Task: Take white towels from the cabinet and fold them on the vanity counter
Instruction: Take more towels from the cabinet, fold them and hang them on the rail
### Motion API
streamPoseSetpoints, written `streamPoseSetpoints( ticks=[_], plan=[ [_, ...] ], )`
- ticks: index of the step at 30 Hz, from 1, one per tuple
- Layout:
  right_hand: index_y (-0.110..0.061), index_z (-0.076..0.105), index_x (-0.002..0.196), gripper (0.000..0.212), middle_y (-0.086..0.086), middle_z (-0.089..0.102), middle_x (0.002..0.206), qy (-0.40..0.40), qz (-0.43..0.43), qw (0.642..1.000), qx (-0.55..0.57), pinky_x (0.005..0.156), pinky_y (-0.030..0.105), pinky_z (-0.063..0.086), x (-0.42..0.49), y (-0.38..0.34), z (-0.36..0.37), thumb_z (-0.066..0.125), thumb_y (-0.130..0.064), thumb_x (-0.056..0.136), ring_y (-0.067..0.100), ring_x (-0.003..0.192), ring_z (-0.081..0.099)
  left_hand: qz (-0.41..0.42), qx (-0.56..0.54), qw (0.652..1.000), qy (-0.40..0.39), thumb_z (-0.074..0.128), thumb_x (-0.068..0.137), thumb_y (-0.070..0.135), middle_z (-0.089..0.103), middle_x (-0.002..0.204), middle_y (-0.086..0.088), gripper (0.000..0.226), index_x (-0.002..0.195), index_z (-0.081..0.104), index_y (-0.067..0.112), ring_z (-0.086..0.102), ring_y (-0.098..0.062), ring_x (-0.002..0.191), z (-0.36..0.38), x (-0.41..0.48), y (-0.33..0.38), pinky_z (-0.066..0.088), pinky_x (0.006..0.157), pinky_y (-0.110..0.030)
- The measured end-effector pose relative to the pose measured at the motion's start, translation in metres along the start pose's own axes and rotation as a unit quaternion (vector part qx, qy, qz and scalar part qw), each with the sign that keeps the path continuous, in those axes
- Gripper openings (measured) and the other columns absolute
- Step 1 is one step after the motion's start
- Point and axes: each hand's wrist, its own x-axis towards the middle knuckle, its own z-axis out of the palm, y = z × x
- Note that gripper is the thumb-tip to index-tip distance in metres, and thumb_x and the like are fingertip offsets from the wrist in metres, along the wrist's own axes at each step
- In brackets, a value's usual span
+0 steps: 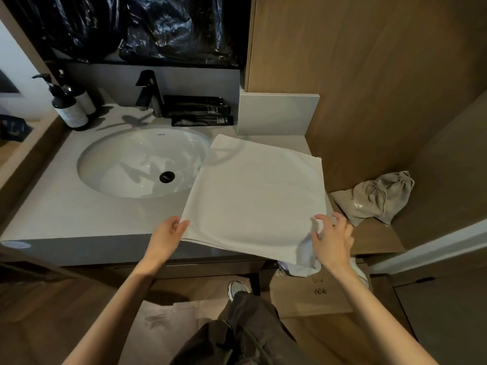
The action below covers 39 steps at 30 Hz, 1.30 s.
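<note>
One white towel (255, 196) lies spread flat on the vanity counter (66, 206), to the right of the sink basin (131, 159). Its far left corner overlaps the basin's rim and its near edge overhangs the counter front. The left hand (168, 233) grips the near left corner, thumb on top and fingers curled under the edge. The right hand (332, 238) is over the near right corner with fingers bent and spread; blur there hides whether they pinch the cloth or merely touch it (so its grasp cannot be told). Below that hand a bunch of white cloth (308, 256) hangs by the counter front, above a cardboard box (316, 293) on the floor; whether it is part of the same towel is unclear. A grey drawstring bag (376, 197) lies on the lower wooden ledge to the right, apart from the towel.

Step in hand, as judged: the towel is out of the cabinet and smoothed, and a fold is being set up from the near edge, where more than one layer seems to show. The next move probably calls for both near corners to be held firmly and carried together to the far edge, kept level so the edges align. The corner over the basin lacks support and may sag.
</note>
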Motion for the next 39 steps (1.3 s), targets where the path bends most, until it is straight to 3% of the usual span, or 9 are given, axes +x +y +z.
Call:
streamPoseSetpoints(
  ticks=[5, 9, 13, 17, 21, 26, 31, 35, 39],
  plan=[
    [-0.027, 0.055, 0.129, 0.033, 0.006, 0.040, 0.142, -0.047, -0.152, 0.986, 0.039, 0.101, 0.046, 0.038, 0.046, -0.072, -0.008, 0.055, -0.024, 0.096, 0.029, 0.126, 0.041, 0.085, 0.039, 0.993, 0.066, 0.044, 0.101, 0.018, 0.047, 0.065, 0.003, 0.025, 0.077, 0.053, 0.019, 0.046, -0.012, 0.060, -0.023, 0.015, 0.016, 0.033, 0.057, -0.029],
    [-0.026, 0.053, 0.132, 0.035, 0.005, 0.039, 0.143, -0.091, -0.236, 0.966, 0.053, 0.100, 0.044, 0.040, 0.094, -0.137, 0.000, 0.053, -0.020, 0.098, 0.026, 0.125, 0.046, 0.088, 0.109, 0.986, 0.092, 0.042, 0.102, 0.022, 0.049, 0.094, -0.005, 0.023, 0.110, 0.062, 0.012, 0.050, -0.023, 0.086, -0.034, 0.037, 0.023, 0.037, 0.075, -0.032],
    [-0.026, 0.049, 0.135, 0.041, 0.003, 0.033, 0.149, -0.141, -0.295, 0.945, 0.001, 0.099, 0.044, 0.037, 0.143, -0.190, 0.010, 0.047, -0.011, 0.097, 0.029, 0.129, 0.041, 0.061, 0.156, 0.978, 0.124, 0.042, 0.101, 0.020, 0.041, 0.098, -0.006, 0.025, 0.111, 0.060, 0.006, 0.044, -0.022, 0.087, -0.041, 0.057, 0.042, 0.034, 0.077, -0.026],
    [-0.028, 0.049, 0.136, 0.049, -0.001, 0.029, 0.154, -0.181, -0.324, 0.929, -0.020, 0.099, 0.042, 0.042, 0.191, -0.225, 0.027, 0.045, -0.003, 0.094, 0.027, 0.133, 0.040, 0.065, 0.165, 0.971, 0.159, 0.041, 0.102, 0.021, 0.044, 0.094, -0.002, 0.027, 0.104, 0.061, 0.004, 0.046, -0.020, 0.082, -0.051, 0.079, 0.041, 0.034, 0.064, -0.022],
    [-0.026, 0.041, 0.144, 0.062, -0.004, 0.030, 0.155, -0.221, -0.335, 0.915, -0.053, 0.104, 0.039, 0.041, 0.234, -0.251, 0.045, 0.046, 0.004, 0.090, 0.024, 0.136, 0.039, 0.057, 0.230, 0.959, 0.155, 0.041, 0.100, 0.015, 0.060, 0.100, -0.013, 0.025, 0.112, 0.062, 0.012, 0.059, -0.033, 0.085, -0.063, 0.105, 0.034, 0.050, 0.072, -0.045],
    [-0.025, 0.038, 0.146, 0.068, 0.001, 0.034, 0.152, -0.260, -0.342, 0.900, -0.079, 0.102, 0.039, 0.043, 0.271, -0.276, 0.073, 0.044, 0.008, 0.086, 0.029, 0.130, 0.046, 0.005, 0.246, 0.957, 0.154, 0.038, 0.101, 0.016, 0.064, 0.102, -0.016, 0.027, 0.116, 0.060, 0.015, 0.060, -0.036, 0.091, -0.067, 0.135, 0.025, 0.047, 0.071, -0.039],
    [-0.027, 0.026, 0.152, 0.075, 0.000, 0.024, 0.157, -0.269, -0.357, 0.884, -0.140, 0.108, 0.037, 0.036, 0.290, -0.291, 0.088, 0.041, 0.009, 0.088, 0.029, 0.135, 0.038, -0.038, 0.259, 0.954, 0.147, 0.041, 0.097, 0.011, 0.060, 0.103, -0.014, 0.024, 0.114, 0.058, 0.014, 0.058, -0.036, 0.092, -0.062, 0.153, 0.019, 0.043, 0.067, -0.037],
    [-0.017, 0.034, 0.143, 0.061, 0.011, 0.030, 0.141, -0.234, -0.367, 0.881, -0.184, 0.093, 0.042, 0.043, 0.291, -0.299, 0.093, 0.046, 0.008, 0.088, 0.036, 0.117, 0.052, -0.059, 0.246, 0.955, 0.157, 0.040, 0.096, 0.011, 0.058, 0.105, -0.012, 0.023, 0.112, 0.058, 0.012, 0.056, -0.034, 0.093, -0.059, 0.158, 0.018, 0.047, 0.067, -0.041],
    [-0.007, 0.044, 0.130, 0.032, 0.015, 0.037, 0.135, -0.181, -0.384, 0.884, -0.196, 0.081, 0.042, 0.045, 0.290, -0.292, 0.083, 0.044, -0.009, 0.098, 0.037, 0.107, 0.057, -0.077, 0.227, 0.955, 0.172, 0.037, 0.100, 0.020, 0.051, 0.099, -0.009, 0.019, 0.106, 0.053, 0.010, 0.052, -0.032, 0.090, -0.060, 0.161, 0.017, 0.041, 0.064, -0.039]
  ],
)
